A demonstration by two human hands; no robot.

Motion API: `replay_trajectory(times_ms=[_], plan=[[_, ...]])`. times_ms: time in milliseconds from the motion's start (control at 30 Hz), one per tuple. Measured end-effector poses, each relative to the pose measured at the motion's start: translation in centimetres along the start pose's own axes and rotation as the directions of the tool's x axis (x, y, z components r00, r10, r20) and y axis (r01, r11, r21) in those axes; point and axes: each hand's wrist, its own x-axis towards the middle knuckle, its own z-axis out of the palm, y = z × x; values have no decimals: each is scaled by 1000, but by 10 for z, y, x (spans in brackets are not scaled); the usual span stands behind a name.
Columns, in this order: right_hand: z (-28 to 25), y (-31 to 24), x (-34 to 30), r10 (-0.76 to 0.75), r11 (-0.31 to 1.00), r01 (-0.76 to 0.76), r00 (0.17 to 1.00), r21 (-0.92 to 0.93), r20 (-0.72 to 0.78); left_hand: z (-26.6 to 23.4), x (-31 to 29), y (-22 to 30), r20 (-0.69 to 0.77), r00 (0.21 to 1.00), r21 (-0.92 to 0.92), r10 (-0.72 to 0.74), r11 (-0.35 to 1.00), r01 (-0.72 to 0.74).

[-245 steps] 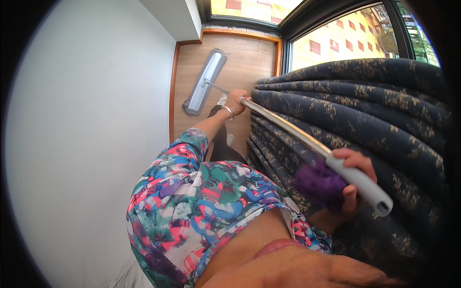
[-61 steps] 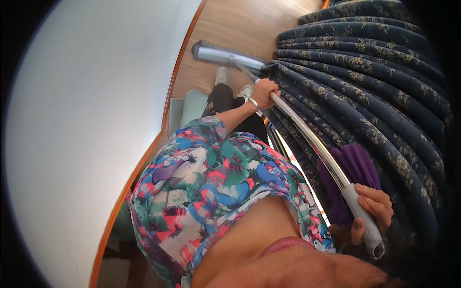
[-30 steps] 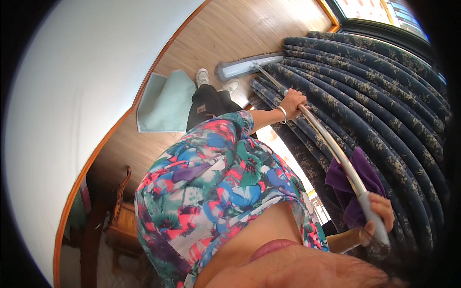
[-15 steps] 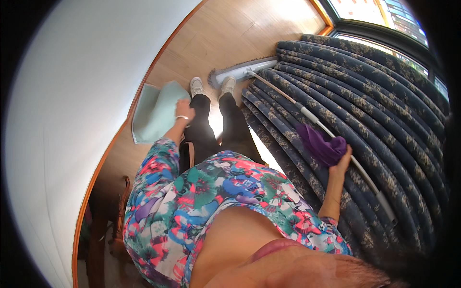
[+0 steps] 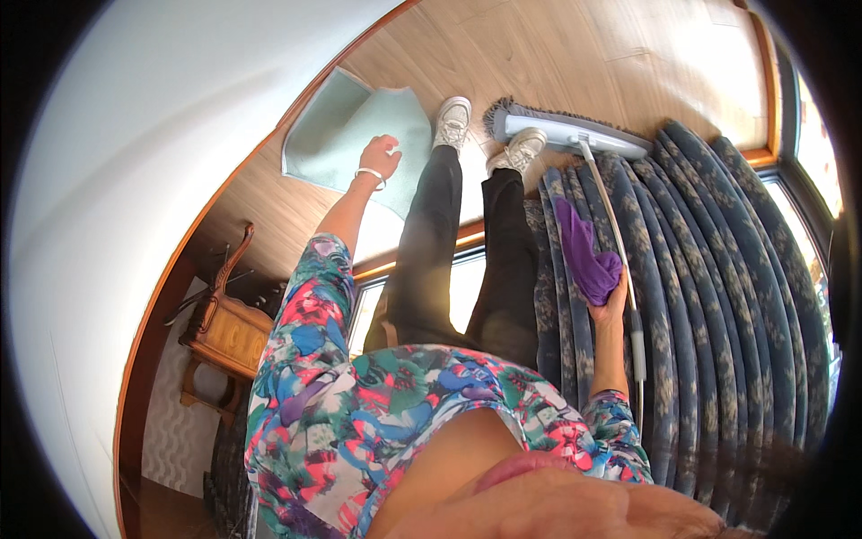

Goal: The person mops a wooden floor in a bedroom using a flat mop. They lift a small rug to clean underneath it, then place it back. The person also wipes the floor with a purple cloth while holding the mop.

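Note:
Bunched in my right hand (image 5: 611, 304) is a purple cloth (image 5: 584, 247), its loose end hanging toward my feet. Close beside that hand runs the pole of a flat mop (image 5: 575, 133) with a white plate and grey fringe; whether my fingers touch the pole I cannot tell. The mop head lies on the floor by my right shoe. My left hand (image 5: 381, 159) wears a white band at the wrist. It hangs over a pale green sheet (image 5: 328, 126), fingers loosely bent and apart, with nothing seen in them. That sheet lies partly folded on the floor against the wall.
Dark blue floral curtains (image 5: 709, 296) hang in folds along my right, by a window frame (image 5: 795, 171). A white wall (image 5: 162, 135) with brown trim curves along the left. Behind on the left stands a carved wooden chair (image 5: 229, 332). Wood flooring (image 5: 539, 45) stretches ahead.
My view has turned, so sheet, mop and curtains sit differently in it. My left hand has swung from beside my leg out over the green sheet. The purple cloth stays in my right hand.

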Motion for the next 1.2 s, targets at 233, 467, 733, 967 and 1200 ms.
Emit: replay_trajectory(times_ms=[233, 467, 733, 967, 1200], plan=[[93, 47, 366, -95, 845, 0, 984, -535, -151, 130, 363, -43, -90, 933, 491, 350, 830, -264], [83, 78, 413, -54, 581, 5, 998, -814, -32, 139, 412, -60, 207, 971, 740, 120, 630, -236], [132, 62, 170, -113, 671, 147, 989, -727, 96, -30, 78, -107, 119, 993, 636, 24, 766, -94], [125, 83, -135, -92, 626, 269, 958, -732, 273, -211, -401, -84, 63, 996, 536, -68, 844, 23], [176, 118, -360, -42, 354, 470, 872, -809, 488, -339, -632, 0, -130, 939, 619, 318, 766, -174]])
